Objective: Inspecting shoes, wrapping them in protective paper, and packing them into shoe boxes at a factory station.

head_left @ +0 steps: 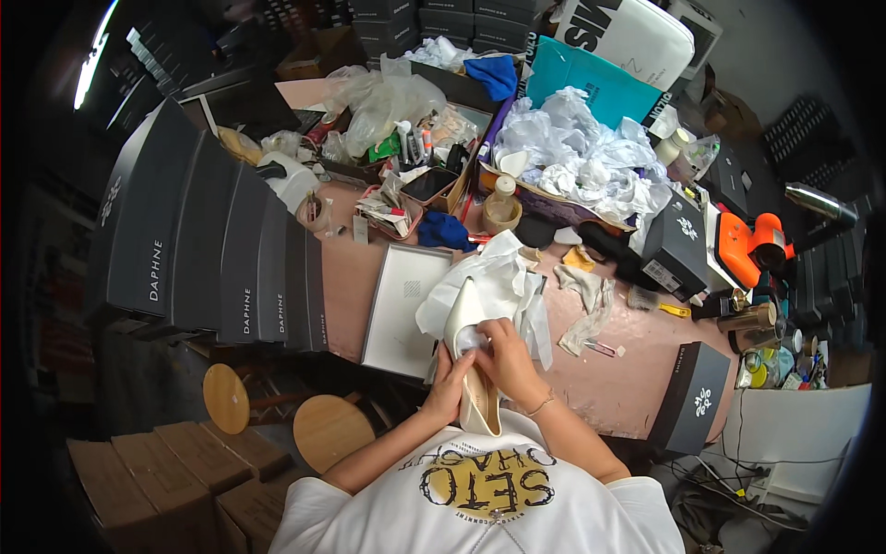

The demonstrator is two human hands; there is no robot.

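A white pointed-toe shoe (460, 320) is held in front of my chest, its toe away from me and its tan insole showing. My left hand (445, 390) is closed around its left side near the opening. The fingers of my right hand (506, 358) are bent together at the opening, on a wad of white paper (470, 340) tucked toward the toe. Behind the shoe, a loose sheet of white tissue paper (508, 277) is spread out. Left of it lies an uncovered shallow grey-white shoebox part (392, 309), partly hidden by the paper.
Dark shoeboxes (189, 235) stand in a row at left; another shoebox (690, 399) is at the right edge of the pink table (618, 388). Farther back are a bin of crumpled paper (591, 157), a blue cloth (445, 231), a brush (660, 303) and an orange tool (738, 251).
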